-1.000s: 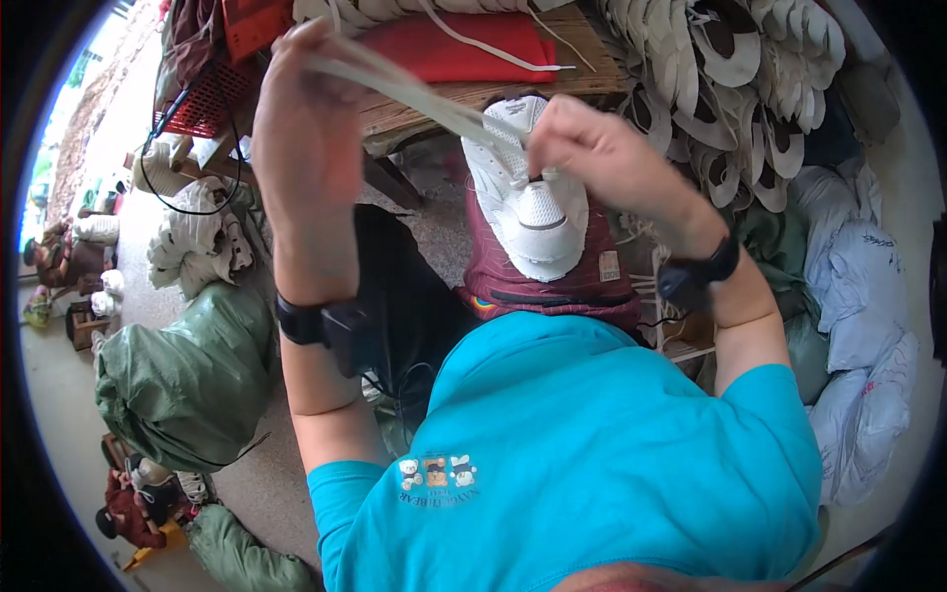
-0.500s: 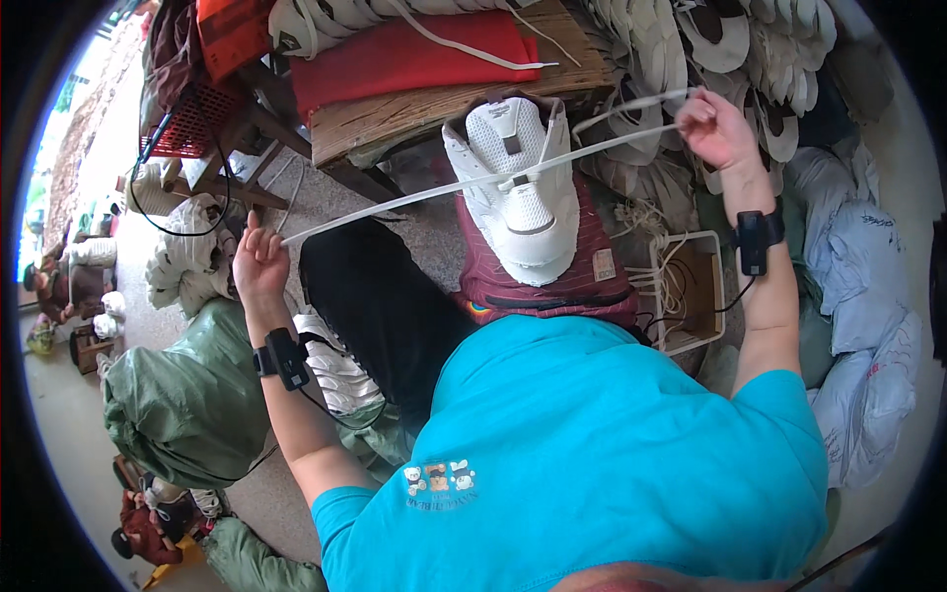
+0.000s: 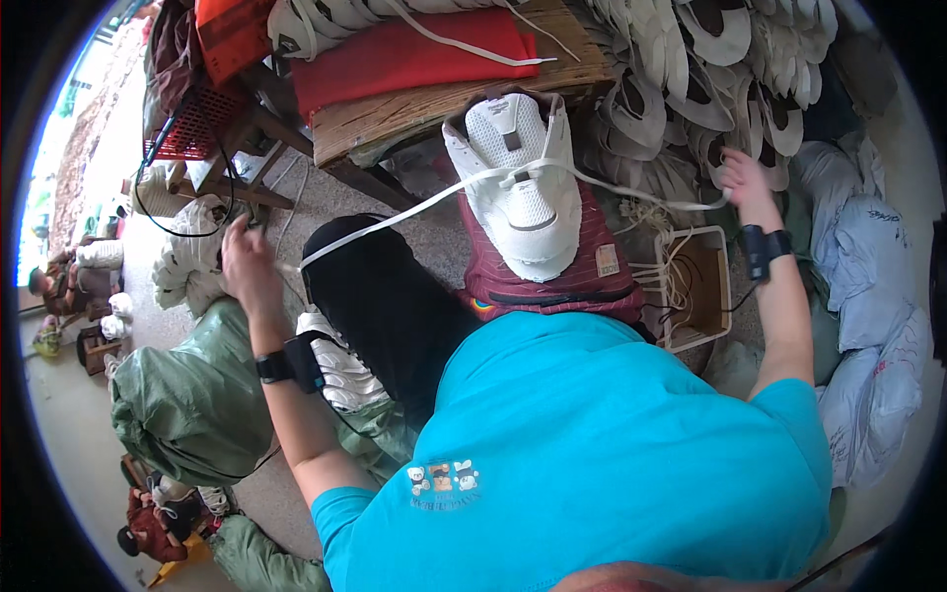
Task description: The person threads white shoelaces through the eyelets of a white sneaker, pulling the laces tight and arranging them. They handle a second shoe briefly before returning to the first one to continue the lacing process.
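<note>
A white shoe upper with a mesh tongue rests, toe toward me, on maroon striped cloth over my lap. A flat white shoelace crosses it through the tongue loop, stretching out to both sides. My left hand is raised at the left, fingers apart and blurred; the lace's left end lies a little to its right, over my black-clad knee. My right hand is at the right, smeared by motion. The lace's right end curls up beside it; whether the fingers hold it cannot be made out.
Ahead stands a wooden bench with red cloth and more uppers. Hanging uppers crowd the far right. A white bin sits by my right side, white sacks beyond. Green sacks lie left; other people work farther off.
The lace was taut between both hands and now sags, its left end apart from my left hand. My right hand has dropped and moved outward; my left hand has shifted slightly left.
</note>
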`<state>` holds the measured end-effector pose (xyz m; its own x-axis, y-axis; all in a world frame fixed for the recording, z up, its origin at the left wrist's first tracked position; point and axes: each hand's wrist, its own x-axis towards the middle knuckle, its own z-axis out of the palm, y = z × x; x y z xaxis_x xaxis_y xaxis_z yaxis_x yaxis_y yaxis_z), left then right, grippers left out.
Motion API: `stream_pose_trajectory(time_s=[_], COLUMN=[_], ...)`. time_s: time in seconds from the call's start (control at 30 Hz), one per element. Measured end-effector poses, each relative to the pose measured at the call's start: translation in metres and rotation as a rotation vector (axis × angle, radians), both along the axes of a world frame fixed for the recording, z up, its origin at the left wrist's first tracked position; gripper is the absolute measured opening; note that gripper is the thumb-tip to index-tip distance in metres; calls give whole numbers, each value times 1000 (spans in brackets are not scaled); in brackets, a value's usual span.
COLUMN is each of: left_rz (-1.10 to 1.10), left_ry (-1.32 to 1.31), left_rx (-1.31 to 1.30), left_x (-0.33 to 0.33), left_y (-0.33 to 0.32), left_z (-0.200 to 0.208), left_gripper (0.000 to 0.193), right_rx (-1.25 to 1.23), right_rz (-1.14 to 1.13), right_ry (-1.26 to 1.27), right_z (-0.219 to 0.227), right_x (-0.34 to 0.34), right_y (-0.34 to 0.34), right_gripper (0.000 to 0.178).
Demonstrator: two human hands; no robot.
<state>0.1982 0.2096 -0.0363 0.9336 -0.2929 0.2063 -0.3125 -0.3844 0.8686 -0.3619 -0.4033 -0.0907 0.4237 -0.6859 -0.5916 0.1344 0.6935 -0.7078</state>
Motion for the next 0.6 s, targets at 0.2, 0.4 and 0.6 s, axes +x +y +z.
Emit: stream_pose_trajectory(time_s=[0.2,0.4,0.6], left_rz=[-553,-752,-821], left_ry=[525,707,768], left_rx=[-394,-314,-137], left_x=[-133,-180,-189], left_y=[-149,-179,-182], left_z=[49,25,30], left_gripper=[31,34,34], right_rx=[-452,-557,-675], right_rz=[580,944,1035], right_ry=[80,182,179], right_z=[108,113,108], right_x=[181,211,217], right_y=[196,222,213], right_gripper=[17,21,21])
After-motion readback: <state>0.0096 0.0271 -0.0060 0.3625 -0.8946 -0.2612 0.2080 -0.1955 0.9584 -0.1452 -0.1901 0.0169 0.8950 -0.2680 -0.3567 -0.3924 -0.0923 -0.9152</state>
